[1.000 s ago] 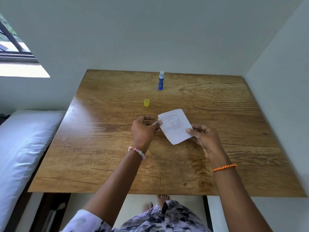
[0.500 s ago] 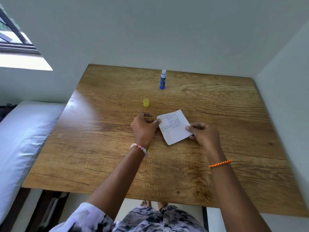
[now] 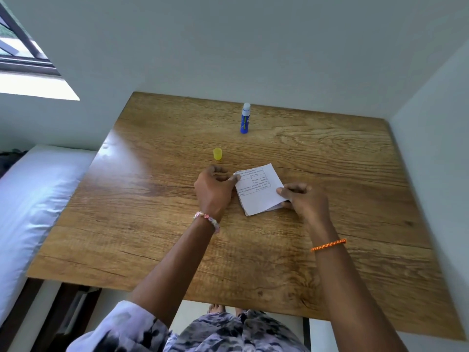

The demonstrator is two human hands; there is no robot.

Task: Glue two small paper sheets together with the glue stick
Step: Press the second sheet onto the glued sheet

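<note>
Two small white paper sheets (image 3: 258, 191) lie stacked on the wooden table (image 3: 330, 174), the top one printed with a small table of text. My left hand (image 3: 213, 189) pinches the upper left corner of the top sheet. At the stack's right edge my right hand (image 3: 302, 199) pinches the paper, and the lower sheet's edge shows under it. Farther back stands the blue glue stick (image 3: 245, 119), upright and uncapped. Its yellow cap (image 3: 217, 153) sits apart, just beyond my left hand.
White walls close off the table at the back and on the right. A white mattress (image 3: 30, 199) lies along the table's left side. A window (image 3: 17, 49) is at the upper left. My feet show below the near table edge.
The sheets and both hands have settled down onto the table surface; the view shifted slightly. Glue stick and cap have not moved.
</note>
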